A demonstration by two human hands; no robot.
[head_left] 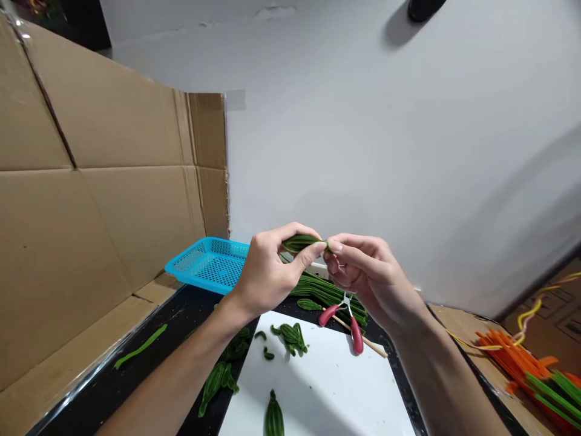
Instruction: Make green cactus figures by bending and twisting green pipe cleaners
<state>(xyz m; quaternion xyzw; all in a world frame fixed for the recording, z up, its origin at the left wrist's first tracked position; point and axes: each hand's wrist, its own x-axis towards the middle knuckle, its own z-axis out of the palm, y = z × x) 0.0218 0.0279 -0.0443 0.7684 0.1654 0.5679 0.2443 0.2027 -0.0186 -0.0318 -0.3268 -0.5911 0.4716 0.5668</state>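
Both hands are raised above the table and meet on a folded green pipe-cleaner leaf (pixel 300 242). My left hand (pixel 267 269) pinches the leaf between thumb and forefinger. My right hand (pixel 363 272) is closed with its fingertips on the leaf's right end. Below them lies a bundle of green pipe cleaners (pixel 329 292). Red-handled pliers (pixel 345 315) rest on a thin wooden stick (pixel 370 346) at the top of a white sheet (pixel 327 387).
Finished green leaves (pixel 290 334) lie on the white sheet and on the black table (pixel 149 369), one (pixel 273 415) near the front. A blue mesh basket (pixel 209 261) stands at the back left by a cardboard wall (pixel 91 200). Orange and green pipe cleaners (pixel 531 369) lie at right.
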